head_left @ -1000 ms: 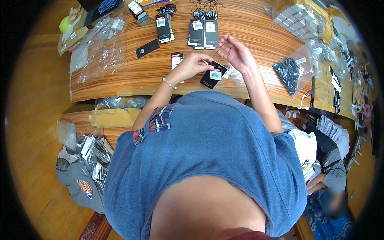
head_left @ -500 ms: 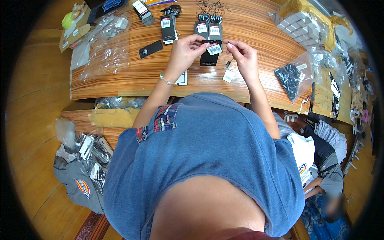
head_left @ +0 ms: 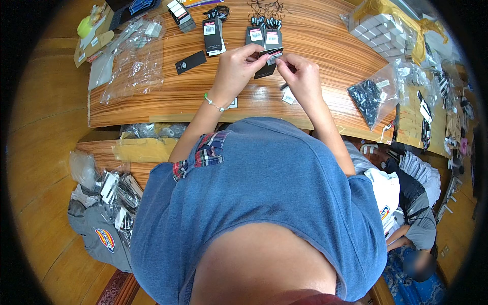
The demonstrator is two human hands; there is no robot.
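Over the near part of the table, my left hand [head_left: 238, 68] is closed, pinching a black hang tag [head_left: 265, 70] with a white barcode sticker, tilted away from me. My right hand [head_left: 301, 73] is closed too, its fingertips meeting the tag's edge. They pinch a thin black string, mostly hidden, with a small black end piece [head_left: 284, 86] dangling under the hand. A small white tag [head_left: 288, 96] lies on the table just below it. Beyond my hands lie two stacks of finished-looking tags [head_left: 263, 36] with black strings bunched at their tops.
Left of them are another tag stack [head_left: 212, 36], a single black tag [head_left: 191, 62] and a clear plastic bag [head_left: 134, 61]. On the right lie a bag of black strings [head_left: 367, 96] and a box of small white packs [head_left: 381, 33]. A person [head_left: 419, 229] is at lower right.
My right hand has moved left to meet the tag in my left hand. The tag has tilted, and the dangling end piece has shifted slightly left and down.
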